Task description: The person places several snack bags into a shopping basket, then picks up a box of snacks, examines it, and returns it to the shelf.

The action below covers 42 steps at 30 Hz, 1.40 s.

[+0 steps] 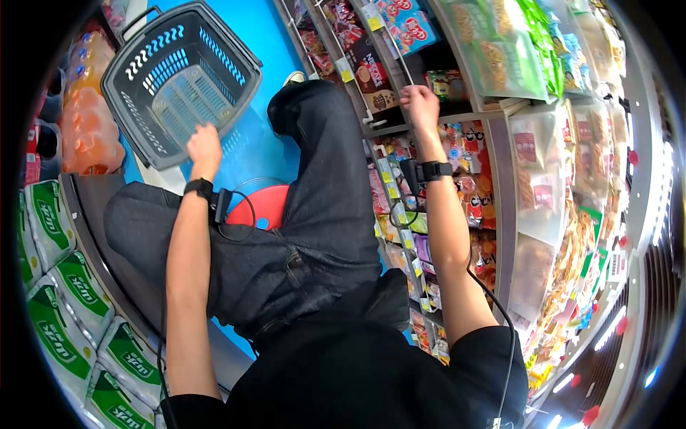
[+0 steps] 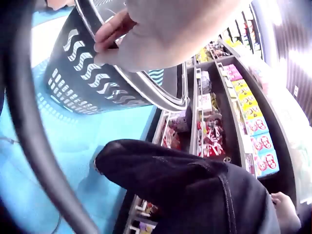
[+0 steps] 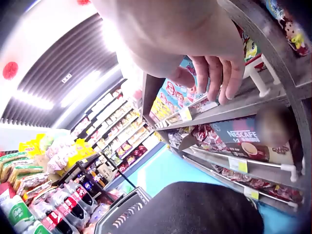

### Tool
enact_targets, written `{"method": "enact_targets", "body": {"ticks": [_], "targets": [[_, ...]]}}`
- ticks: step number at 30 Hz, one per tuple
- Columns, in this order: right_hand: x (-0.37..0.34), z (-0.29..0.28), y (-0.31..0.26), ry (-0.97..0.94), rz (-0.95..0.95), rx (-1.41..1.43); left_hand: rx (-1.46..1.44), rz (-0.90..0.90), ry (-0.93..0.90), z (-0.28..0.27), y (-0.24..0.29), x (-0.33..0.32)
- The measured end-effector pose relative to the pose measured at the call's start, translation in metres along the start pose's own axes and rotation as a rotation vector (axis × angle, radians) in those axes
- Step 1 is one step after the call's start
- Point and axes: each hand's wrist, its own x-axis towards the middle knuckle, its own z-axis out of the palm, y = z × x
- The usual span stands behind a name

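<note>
The grey plastic shopping basket [image 1: 139, 111] stands with no goods in it, its slotted walls showing. My left hand [image 1: 205, 149] grips its near rim; in the left wrist view the thumb and fingers [image 2: 114, 29] close over the edge. My right hand [image 1: 420, 107] hovers at the front of a snack shelf, fingers loosely curled and holding nothing. Below it in the right wrist view is a brown NESCAFE box [image 3: 241, 139]. Blue and pink candy boxes [image 1: 407, 28] sit on the shelf beyond that hand.
A red round stool seat [image 1: 261, 207] shows between my legs on the blue floor [image 1: 261, 32]. Orange drink bottles [image 1: 86, 129] and green-white packs [image 1: 61, 343] line the left. Hanging snack bags [image 1: 500, 57] cover the shelf end at right.
</note>
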Motion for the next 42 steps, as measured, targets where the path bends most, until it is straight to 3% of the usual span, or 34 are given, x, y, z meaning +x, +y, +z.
{"method": "enact_targets", "body": {"ticks": [4,8,11,13,15,17,19,20,21,22,24,26,29,30,31,32,34,35,39,42], "targets": [[0.015,-0.005,-0.008,0.115,0.005,-0.03,0.069,-0.101,0.035,-0.003,0.008,0.007],[0.022,-0.001,-0.008,0.12,-0.038,0.028,-0.014,0.068,0.107,-0.036,0.042,0.001],[0.018,0.012,0.006,0.109,-0.087,0.111,-0.234,0.3,0.115,-0.094,0.099,-0.006],[-0.008,0.023,-0.007,-0.013,0.017,0.163,-0.346,0.516,0.203,-0.127,0.146,-0.008],[-0.023,0.043,0.005,-0.129,-0.105,-0.063,-0.497,0.689,0.168,-0.163,0.204,-0.017],[-0.038,0.048,-0.014,-0.402,-0.164,-0.252,-0.597,0.909,0.136,-0.174,0.257,-0.018],[-0.041,0.089,0.03,-0.283,-0.195,0.737,-0.605,1.066,0.026,-0.173,0.307,-0.018],[-0.03,0.106,0.047,-0.334,-0.441,0.495,-0.593,1.083,0.034,-0.174,0.328,-0.021],[-0.049,0.091,0.023,-0.468,-0.31,0.304,-0.583,1.101,0.036,-0.174,0.348,-0.026],[-0.048,0.132,0.071,-0.597,-0.184,0.781,-0.569,1.102,0.025,-0.173,0.365,-0.028],[-0.061,0.166,0.103,-0.745,0.073,1.366,-0.53,1.104,0.087,-0.158,0.4,-0.019],[-0.081,0.152,0.086,-0.79,0.101,1.39,-0.483,1.109,0.23,-0.117,0.432,0.005],[-0.082,0.102,0.05,-0.869,0.131,1.209,-0.225,1.021,0.072,-0.096,0.461,0.03],[-0.084,0.083,0.039,-0.815,-0.008,0.844,-0.218,0.964,-0.013,-0.097,0.468,0.031],[-0.083,0.081,0.044,-0.737,-0.043,0.73,-0.076,1.032,-0.046,-0.088,0.476,0.041],[-0.083,0.08,0.049,-0.658,-0.07,0.609,-0.158,1.1,0.148,-0.046,0.494,0.065],[-0.082,0.075,0.055,-0.539,-0.067,0.448,-0.265,1.146,0.286,-0.031,0.509,0.069],[-0.083,0.072,0.059,-0.503,-0.007,0.449,-0.282,1.133,0.23,-0.024,0.516,0.073],[-0.081,0.057,0.053,-0.398,0.295,0.685,-0.31,1.087,0.104,-0.073,0.506,0.048],[-0.078,0.07,0.079,-0.357,0.381,1.236,-0.429,1.098,0.218,-0.082,0.492,0.052]]}}
